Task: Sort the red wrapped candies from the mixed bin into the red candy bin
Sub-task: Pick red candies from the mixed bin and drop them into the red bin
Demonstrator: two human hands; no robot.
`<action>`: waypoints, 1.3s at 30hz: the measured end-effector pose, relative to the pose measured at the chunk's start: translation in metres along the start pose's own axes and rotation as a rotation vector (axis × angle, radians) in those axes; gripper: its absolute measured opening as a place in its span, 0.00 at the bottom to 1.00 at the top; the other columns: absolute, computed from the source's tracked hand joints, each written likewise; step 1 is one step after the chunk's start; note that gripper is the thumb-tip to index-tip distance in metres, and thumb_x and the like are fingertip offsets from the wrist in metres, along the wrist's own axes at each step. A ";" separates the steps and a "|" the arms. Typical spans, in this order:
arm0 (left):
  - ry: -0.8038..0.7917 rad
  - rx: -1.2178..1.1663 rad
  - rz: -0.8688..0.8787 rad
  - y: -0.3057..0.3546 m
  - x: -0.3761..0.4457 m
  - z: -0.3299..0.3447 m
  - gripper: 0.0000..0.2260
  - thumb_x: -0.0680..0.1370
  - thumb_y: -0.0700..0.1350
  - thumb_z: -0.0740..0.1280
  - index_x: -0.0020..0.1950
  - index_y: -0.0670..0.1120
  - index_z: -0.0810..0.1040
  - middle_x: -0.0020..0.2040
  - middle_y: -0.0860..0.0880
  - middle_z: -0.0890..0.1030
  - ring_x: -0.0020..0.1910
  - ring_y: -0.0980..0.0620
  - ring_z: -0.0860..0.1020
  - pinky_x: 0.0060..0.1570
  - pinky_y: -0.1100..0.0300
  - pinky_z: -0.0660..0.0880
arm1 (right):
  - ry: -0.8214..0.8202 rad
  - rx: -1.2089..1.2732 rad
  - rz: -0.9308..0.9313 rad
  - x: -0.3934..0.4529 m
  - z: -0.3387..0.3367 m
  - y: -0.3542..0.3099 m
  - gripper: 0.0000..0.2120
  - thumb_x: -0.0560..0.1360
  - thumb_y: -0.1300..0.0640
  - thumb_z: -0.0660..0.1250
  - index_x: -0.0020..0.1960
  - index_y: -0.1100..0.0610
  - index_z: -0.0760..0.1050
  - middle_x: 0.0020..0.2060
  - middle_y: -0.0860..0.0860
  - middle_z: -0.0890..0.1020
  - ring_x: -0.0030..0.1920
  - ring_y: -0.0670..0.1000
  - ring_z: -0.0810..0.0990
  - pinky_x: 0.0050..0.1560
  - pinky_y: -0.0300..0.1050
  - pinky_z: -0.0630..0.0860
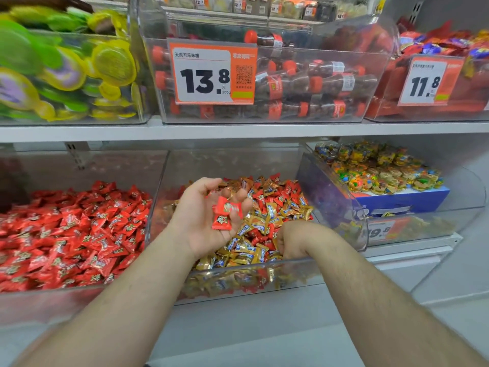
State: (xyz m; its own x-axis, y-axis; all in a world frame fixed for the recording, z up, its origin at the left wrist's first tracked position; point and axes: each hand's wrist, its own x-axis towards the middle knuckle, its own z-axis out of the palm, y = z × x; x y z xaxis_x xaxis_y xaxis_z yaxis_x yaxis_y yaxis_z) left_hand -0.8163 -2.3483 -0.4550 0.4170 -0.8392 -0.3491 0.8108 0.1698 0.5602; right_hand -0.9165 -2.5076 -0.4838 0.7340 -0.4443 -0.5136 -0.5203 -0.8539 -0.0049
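My left hand (201, 215) is held palm up over the mixed bin (238, 274), its fingers curled round two red wrapped candies (225, 214). My right hand (291, 241) is dug into the gold, blue and red candies near the bin's front right; its fingers are curled down among the wrappers and I cannot see what they hold. The red candy bin (79, 295) stands directly left of the mixed bin, filled with red wrapped candies (68, 234).
A clear bin of small colourful tubs (383, 170) sits to the right, with an orange price tag (381, 231). The shelf above carries bins of cola-bottle candies (304, 83), green and yellow packs (58, 70) and red packets (436, 49).
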 end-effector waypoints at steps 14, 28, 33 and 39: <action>-0.165 2.268 0.037 -0.035 0.030 0.018 0.06 0.71 0.52 0.77 0.41 0.52 0.83 0.50 0.52 0.83 0.48 0.50 0.80 0.46 0.58 0.77 | 0.295 0.993 -0.028 -0.031 -0.012 0.032 0.04 0.75 0.63 0.69 0.47 0.64 0.81 0.27 0.52 0.74 0.25 0.49 0.68 0.25 0.40 0.67; -0.164 2.206 0.020 -0.039 0.031 0.014 0.05 0.77 0.43 0.68 0.46 0.47 0.84 0.49 0.50 0.84 0.48 0.48 0.81 0.50 0.55 0.79 | 0.137 2.104 -0.010 -0.034 -0.028 0.014 0.08 0.81 0.58 0.60 0.49 0.62 0.74 0.38 0.54 0.80 0.28 0.47 0.71 0.30 0.38 0.70; -0.144 2.236 -0.025 -0.041 0.035 0.015 0.06 0.75 0.42 0.68 0.48 0.43 0.85 0.45 0.47 0.82 0.42 0.47 0.79 0.49 0.50 0.79 | 0.088 2.200 -0.022 -0.031 -0.029 0.006 0.08 0.80 0.58 0.60 0.49 0.62 0.75 0.35 0.53 0.81 0.28 0.48 0.72 0.32 0.39 0.70; 0.065 1.536 0.289 -0.025 0.019 0.004 0.07 0.77 0.42 0.66 0.39 0.46 0.76 0.33 0.52 0.76 0.30 0.55 0.72 0.29 0.64 0.68 | 0.028 2.557 0.067 -0.027 -0.033 0.003 0.10 0.79 0.57 0.61 0.48 0.63 0.76 0.35 0.54 0.78 0.34 0.49 0.73 0.36 0.47 0.72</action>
State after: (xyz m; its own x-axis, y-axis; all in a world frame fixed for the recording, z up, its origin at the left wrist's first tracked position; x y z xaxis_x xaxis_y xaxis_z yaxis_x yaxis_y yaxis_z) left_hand -0.8304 -2.3703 -0.4729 0.5279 -0.8426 -0.1064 -0.4598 -0.3889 0.7983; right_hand -0.9236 -2.5074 -0.4416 0.6965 -0.4617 -0.5494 0.1979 0.8594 -0.4714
